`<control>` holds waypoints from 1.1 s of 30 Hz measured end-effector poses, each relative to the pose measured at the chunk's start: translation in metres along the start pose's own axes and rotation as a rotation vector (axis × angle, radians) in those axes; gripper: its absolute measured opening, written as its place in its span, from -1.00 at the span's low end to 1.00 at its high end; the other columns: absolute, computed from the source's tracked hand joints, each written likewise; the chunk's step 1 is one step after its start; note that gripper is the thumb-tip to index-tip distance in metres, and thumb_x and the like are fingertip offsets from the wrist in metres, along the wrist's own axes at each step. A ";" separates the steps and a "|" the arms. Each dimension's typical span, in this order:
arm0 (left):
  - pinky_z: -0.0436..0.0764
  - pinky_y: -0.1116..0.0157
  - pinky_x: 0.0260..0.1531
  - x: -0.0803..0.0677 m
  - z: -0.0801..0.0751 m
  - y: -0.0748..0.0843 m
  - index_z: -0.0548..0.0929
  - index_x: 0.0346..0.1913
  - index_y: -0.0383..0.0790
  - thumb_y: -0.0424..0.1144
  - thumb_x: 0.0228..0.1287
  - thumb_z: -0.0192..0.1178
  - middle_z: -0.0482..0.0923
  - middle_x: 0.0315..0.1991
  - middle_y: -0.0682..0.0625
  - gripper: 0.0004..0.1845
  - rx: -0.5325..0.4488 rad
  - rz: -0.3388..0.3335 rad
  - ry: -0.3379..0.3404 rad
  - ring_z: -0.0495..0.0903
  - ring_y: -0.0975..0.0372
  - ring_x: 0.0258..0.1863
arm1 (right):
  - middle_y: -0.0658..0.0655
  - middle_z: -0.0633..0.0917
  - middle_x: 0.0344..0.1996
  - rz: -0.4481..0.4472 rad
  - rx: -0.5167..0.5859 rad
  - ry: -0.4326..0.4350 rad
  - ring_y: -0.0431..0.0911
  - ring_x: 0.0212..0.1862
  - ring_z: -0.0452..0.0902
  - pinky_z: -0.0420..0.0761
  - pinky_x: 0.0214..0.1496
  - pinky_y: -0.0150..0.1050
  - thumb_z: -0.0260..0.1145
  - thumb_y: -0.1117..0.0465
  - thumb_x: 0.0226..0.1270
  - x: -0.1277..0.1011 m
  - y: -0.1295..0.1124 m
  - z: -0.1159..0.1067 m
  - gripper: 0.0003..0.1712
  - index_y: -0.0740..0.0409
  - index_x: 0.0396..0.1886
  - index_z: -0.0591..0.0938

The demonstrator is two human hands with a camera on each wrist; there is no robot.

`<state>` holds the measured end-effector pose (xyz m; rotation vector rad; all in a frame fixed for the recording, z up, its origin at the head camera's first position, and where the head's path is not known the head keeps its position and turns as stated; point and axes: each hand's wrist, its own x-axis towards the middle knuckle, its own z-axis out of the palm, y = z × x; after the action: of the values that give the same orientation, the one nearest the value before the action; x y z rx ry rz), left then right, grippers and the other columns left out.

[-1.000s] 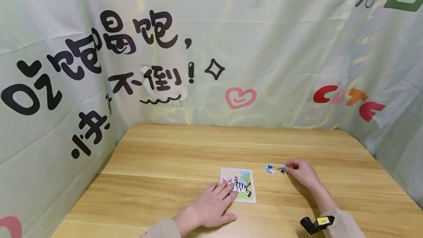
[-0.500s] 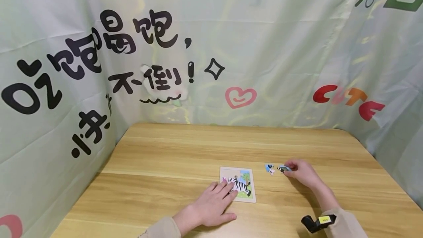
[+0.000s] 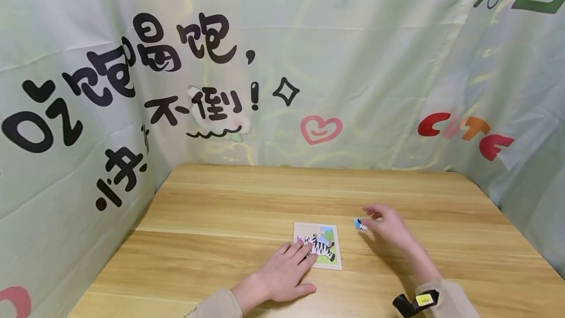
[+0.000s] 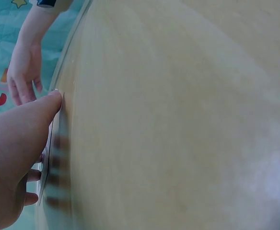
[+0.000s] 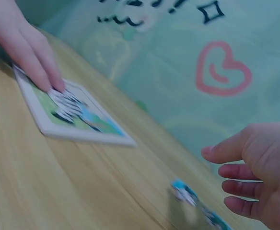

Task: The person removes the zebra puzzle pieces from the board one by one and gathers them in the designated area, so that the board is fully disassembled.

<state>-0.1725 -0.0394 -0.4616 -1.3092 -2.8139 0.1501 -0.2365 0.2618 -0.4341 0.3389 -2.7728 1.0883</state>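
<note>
Loose puzzle piece (image 3: 360, 225): on the desk (image 3: 247, 200), just right of the zebra puzzle board (image 3: 317, 246); a second piece, seen a moment ago, is now hidden by the hand.
Right hand (image 3: 385, 225): has shifted left over the pieces, fingers spread, gripping nothing.
Left hand (image 3: 282, 275): unchanged, flat, fingers pressing the board's left edge.

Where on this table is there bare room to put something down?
The table is bare along its far half by the printed cloth, and on the near left. It is crowded mid-front: the left hand rests on the puzzle board, and the right hand hovers beside a loose piece.
</note>
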 end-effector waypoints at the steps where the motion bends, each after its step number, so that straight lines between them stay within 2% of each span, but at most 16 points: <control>1: 0.11 0.10 0.30 0.000 0.000 0.000 0.15 0.42 -0.06 0.36 0.30 -0.45 0.01 0.43 -0.05 -0.22 0.000 0.000 -0.001 0.01 0.07 0.39 | 0.29 0.61 -0.18 -0.003 0.016 -0.010 0.11 -0.16 0.52 0.53 -0.20 -0.08 0.34 0.29 0.15 0.001 -0.004 0.003 -0.59 0.41 -0.02 0.55; 11: 0.11 0.09 0.30 0.000 -0.001 0.000 0.15 0.42 -0.05 0.35 0.30 -0.41 0.00 0.43 -0.05 -0.23 -0.013 -0.007 -0.009 0.01 0.07 0.39 | 0.12 0.60 -0.21 0.018 0.093 -0.095 0.00 -0.14 0.47 0.50 -0.11 -0.10 0.38 0.30 0.08 0.004 -0.030 0.043 -0.61 0.29 -0.04 0.60; 16: 0.12 0.08 0.30 0.001 0.001 0.000 0.16 0.41 -0.05 0.35 0.30 -0.39 0.01 0.43 -0.05 -0.23 -0.018 -0.004 0.001 0.01 0.07 0.39 | 0.07 0.58 -0.25 0.006 0.080 -0.132 -0.07 -0.20 0.46 0.49 -0.10 -0.12 0.43 0.29 0.02 0.003 -0.036 0.059 -0.61 0.27 -0.09 0.62; 20: 0.12 0.08 0.29 0.000 0.001 0.000 0.17 0.41 -0.06 0.35 0.30 -0.37 0.02 0.43 -0.06 -0.23 -0.022 0.001 0.009 0.01 0.06 0.39 | 0.06 0.54 -0.30 0.014 0.052 -0.134 -0.10 -0.25 0.42 0.47 -0.16 -0.15 0.46 0.31 -0.02 0.002 -0.040 0.065 -0.63 0.27 -0.15 0.63; 26: 0.13 0.09 0.30 0.000 -0.001 -0.001 0.18 0.41 -0.06 0.35 0.30 -0.36 0.03 0.43 -0.06 -0.23 -0.035 -0.006 0.000 0.02 0.06 0.39 | 0.06 0.52 -0.28 0.038 -0.009 -0.107 -0.09 -0.24 0.42 0.47 -0.14 -0.11 0.49 0.30 -0.07 0.001 -0.044 0.068 -0.66 0.25 -0.23 0.64; 33: 0.13 0.10 0.29 0.000 -0.002 -0.001 0.18 0.41 -0.06 0.35 0.30 -0.34 0.04 0.42 -0.05 -0.23 -0.025 -0.008 -0.004 0.03 0.07 0.38 | 0.04 0.50 -0.30 0.073 -0.029 -0.081 -0.10 -0.27 0.41 0.46 -0.16 -0.15 0.51 0.28 -0.10 0.001 -0.043 0.070 -0.68 0.23 -0.28 0.65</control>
<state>-0.1729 -0.0396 -0.4595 -1.3040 -2.8329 0.1175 -0.2297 0.1833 -0.4563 0.2865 -2.8902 1.0720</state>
